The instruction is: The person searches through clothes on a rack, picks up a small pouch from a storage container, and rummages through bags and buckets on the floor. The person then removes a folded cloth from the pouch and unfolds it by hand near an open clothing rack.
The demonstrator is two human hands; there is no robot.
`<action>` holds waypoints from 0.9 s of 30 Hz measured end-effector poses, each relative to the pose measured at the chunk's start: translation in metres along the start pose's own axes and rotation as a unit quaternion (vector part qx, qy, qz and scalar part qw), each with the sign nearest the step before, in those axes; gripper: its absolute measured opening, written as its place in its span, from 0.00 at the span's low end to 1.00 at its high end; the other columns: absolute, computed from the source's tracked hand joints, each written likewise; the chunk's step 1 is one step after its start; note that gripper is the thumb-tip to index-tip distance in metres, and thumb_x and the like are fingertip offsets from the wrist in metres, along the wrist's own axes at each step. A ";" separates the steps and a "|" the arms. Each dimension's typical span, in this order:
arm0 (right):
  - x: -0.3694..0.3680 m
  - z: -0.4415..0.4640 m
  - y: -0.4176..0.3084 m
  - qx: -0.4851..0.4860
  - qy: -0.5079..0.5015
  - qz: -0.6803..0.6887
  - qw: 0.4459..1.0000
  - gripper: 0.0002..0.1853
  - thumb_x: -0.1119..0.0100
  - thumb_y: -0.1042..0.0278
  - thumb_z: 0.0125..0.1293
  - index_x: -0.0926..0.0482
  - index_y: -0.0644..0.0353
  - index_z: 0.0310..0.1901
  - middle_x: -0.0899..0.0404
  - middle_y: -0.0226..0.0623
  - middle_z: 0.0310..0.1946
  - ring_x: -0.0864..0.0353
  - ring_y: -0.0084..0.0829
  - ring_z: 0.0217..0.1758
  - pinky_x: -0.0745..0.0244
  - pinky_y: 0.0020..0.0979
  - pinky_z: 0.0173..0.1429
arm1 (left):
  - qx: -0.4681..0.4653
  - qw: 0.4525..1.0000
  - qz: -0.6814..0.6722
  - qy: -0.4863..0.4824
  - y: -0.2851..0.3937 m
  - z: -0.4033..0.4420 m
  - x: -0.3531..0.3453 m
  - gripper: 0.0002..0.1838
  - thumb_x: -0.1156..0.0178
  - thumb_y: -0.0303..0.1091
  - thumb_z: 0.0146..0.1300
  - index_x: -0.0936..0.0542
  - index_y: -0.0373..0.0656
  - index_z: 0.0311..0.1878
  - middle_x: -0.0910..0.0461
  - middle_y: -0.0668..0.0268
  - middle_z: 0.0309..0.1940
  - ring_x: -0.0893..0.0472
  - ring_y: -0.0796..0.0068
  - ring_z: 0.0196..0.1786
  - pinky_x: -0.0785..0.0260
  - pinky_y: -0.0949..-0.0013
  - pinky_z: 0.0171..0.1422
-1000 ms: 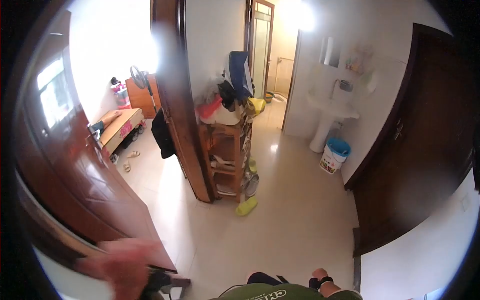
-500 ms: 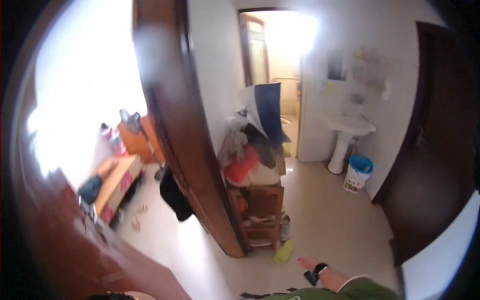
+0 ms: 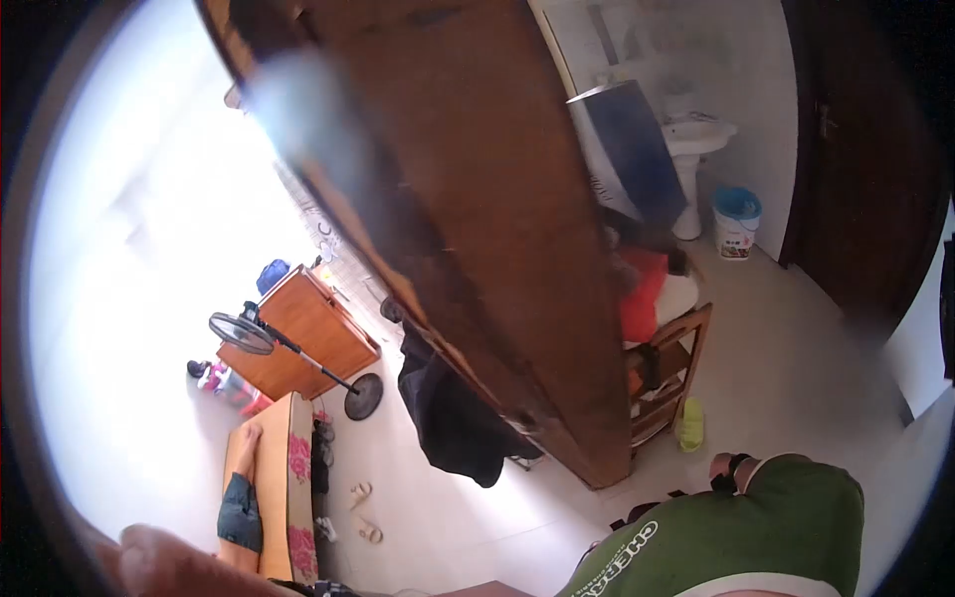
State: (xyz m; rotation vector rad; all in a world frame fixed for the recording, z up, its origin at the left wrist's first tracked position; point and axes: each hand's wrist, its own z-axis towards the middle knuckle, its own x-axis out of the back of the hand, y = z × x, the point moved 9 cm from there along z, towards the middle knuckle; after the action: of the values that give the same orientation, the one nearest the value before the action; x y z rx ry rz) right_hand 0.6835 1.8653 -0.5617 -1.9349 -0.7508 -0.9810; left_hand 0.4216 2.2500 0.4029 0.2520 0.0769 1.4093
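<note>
Green shirt [image 3: 771, 522], yellow-green slipper [image 3: 691, 426], pink-flowered bed [image 3: 300, 497]

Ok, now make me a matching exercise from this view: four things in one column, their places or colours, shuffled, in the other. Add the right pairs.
Things:
1. Fan
2. Bucket
3. Slipper
4. Sandals

Places or colours:
A. Beside the sink
B. Beige, a pair on the floor
C. Yellow-green, by the foot of the wooden rack
D. Standing next to the cabinet

Right pairs: 1-D, 2-A, 3-C, 4-B
</note>
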 end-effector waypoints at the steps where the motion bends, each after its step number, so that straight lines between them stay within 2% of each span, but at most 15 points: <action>1: 0.032 0.010 -0.039 -0.087 0.001 0.043 0.995 0.08 0.40 0.60 0.47 0.22 0.53 0.27 0.21 0.42 0.26 0.21 0.46 0.31 0.28 0.47 0.35 | 0.001 1.000 -0.004 0.001 0.000 -0.005 0.023 0.29 0.50 0.40 0.70 0.42 0.41 0.70 0.25 0.57 0.56 0.25 0.56 0.58 0.36 0.52 0.64; 4: 0.111 0.040 -0.117 -0.215 -0.035 0.193 0.957 0.09 0.41 0.59 0.52 0.21 0.54 0.29 0.21 0.40 0.24 0.21 0.40 0.29 0.29 0.43 0.35 | 0.016 1.000 -0.011 0.005 -0.013 -0.017 0.087 0.29 0.51 0.40 0.70 0.43 0.40 0.71 0.25 0.57 0.57 0.25 0.56 0.58 0.37 0.51 0.65; 7: 0.122 0.082 -0.138 -0.151 0.013 0.273 0.950 0.11 0.42 0.58 0.55 0.19 0.57 0.32 0.21 0.38 0.24 0.22 0.32 0.29 0.29 0.38 0.36 | 0.036 0.999 -0.017 0.005 -0.030 -0.031 0.148 0.29 0.51 0.39 0.71 0.43 0.40 0.71 0.26 0.58 0.58 0.25 0.55 0.59 0.37 0.50 0.66; 10: 0.104 0.117 -0.162 -0.140 -0.085 0.212 0.964 0.11 0.44 0.59 0.58 0.19 0.56 0.34 0.20 0.39 0.27 0.22 0.33 0.30 0.29 0.38 0.37 | 0.125 0.990 -0.056 0.023 -0.072 -0.062 0.203 0.42 0.44 0.55 0.62 0.46 0.41 0.71 0.30 0.58 0.53 0.33 0.59 0.59 0.45 0.45 0.65; 11: 0.097 0.130 -0.171 -0.134 -0.112 0.200 0.964 0.11 0.44 0.59 0.59 0.19 0.56 0.35 0.20 0.39 0.28 0.23 0.34 0.31 0.29 0.38 0.38 | 0.143 0.988 -0.003 0.061 -0.083 -0.074 0.224 0.46 0.44 0.58 0.61 0.50 0.40 0.73 0.28 0.58 0.50 0.29 0.57 0.55 0.41 0.45 0.62; 14: 0.091 0.159 -0.191 -0.125 -0.152 0.190 0.962 0.11 0.45 0.60 0.61 0.18 0.56 0.37 0.20 0.40 0.31 0.23 0.35 0.33 0.29 0.38 0.40 | 0.236 0.960 0.081 0.128 -0.110 -0.110 0.273 0.48 0.45 0.62 0.60 0.50 0.39 0.73 0.26 0.57 0.47 0.26 0.55 0.49 0.39 0.46 0.59; 17: 0.098 0.182 -0.215 -0.149 -0.173 0.203 0.952 0.12 0.46 0.60 0.64 0.17 0.56 0.40 0.19 0.41 0.34 0.23 0.36 0.34 0.29 0.37 0.41 | 0.297 0.927 0.208 0.100 -0.113 -0.138 0.313 0.50 0.46 0.65 0.60 0.50 0.39 0.73 0.24 0.55 0.45 0.23 0.56 0.46 0.34 0.51 0.56; 18: 0.102 0.187 -0.222 -0.156 -0.166 0.209 0.951 0.12 0.46 0.61 0.64 0.17 0.56 0.41 0.19 0.41 0.35 0.23 0.37 0.35 0.29 0.37 0.42 | 0.313 0.923 0.211 0.081 -0.118 -0.152 0.327 0.49 0.46 0.63 0.61 0.50 0.39 0.73 0.25 0.54 0.46 0.23 0.57 0.47 0.33 0.53 0.56; 20: 0.063 0.207 -0.223 -0.029 -0.116 0.209 0.971 0.13 0.45 0.57 0.62 0.17 0.57 0.38 0.20 0.40 0.30 0.23 0.36 0.33 0.30 0.38 0.40 | 0.356 0.908 0.218 0.035 -0.120 -0.181 0.360 0.46 0.45 0.60 0.63 0.50 0.38 0.73 0.25 0.52 0.49 0.23 0.59 0.50 0.31 0.58 0.55; 21: 0.053 0.214 -0.227 0.033 -0.086 0.205 0.974 0.14 0.44 0.55 0.61 0.17 0.57 0.37 0.21 0.40 0.28 0.23 0.36 0.32 0.30 0.38 0.39 | 0.368 0.907 0.197 0.056 -0.121 -0.195 0.377 0.41 0.45 0.54 0.64 0.46 0.38 0.72 0.25 0.52 0.50 0.23 0.59 0.52 0.32 0.58 0.57; 23: 0.066 0.217 -0.240 -0.022 -0.056 0.246 0.967 0.15 0.45 0.56 0.59 0.19 0.59 0.37 0.20 0.44 0.32 0.21 0.39 0.34 0.30 0.40 0.41 | 0.403 0.899 0.149 0.089 -0.123 -0.224 0.409 0.31 0.45 0.42 0.68 0.39 0.39 0.69 0.24 0.51 0.51 0.24 0.59 0.54 0.33 0.59 0.60; 24: 0.069 0.219 -0.253 -0.052 -0.038 0.270 0.961 0.15 0.45 0.56 0.58 0.20 0.60 0.38 0.19 0.46 0.34 0.20 0.41 0.35 0.29 0.41 0.41 | 0.432 0.882 0.161 0.102 -0.120 -0.247 0.433 0.31 0.47 0.41 0.69 0.41 0.40 0.70 0.25 0.52 0.53 0.25 0.58 0.55 0.35 0.55 0.61; 27: 0.030 0.251 -0.257 -0.198 -0.135 0.258 0.936 0.18 0.45 0.53 0.59 0.20 0.59 0.41 0.18 0.46 0.37 0.20 0.42 0.37 0.29 0.43 0.44 | 0.505 0.828 0.203 0.138 -0.105 -0.328 0.518 0.31 0.51 0.41 0.70 0.46 0.43 0.72 0.27 0.54 0.58 0.27 0.55 0.60 0.44 0.43 0.67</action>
State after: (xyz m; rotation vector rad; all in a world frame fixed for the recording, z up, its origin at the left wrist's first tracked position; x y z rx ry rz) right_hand 0.5878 2.2109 -0.5237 -2.4781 -0.1570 -0.5714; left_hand 0.5415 2.7859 0.1115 0.9838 1.0872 1.7101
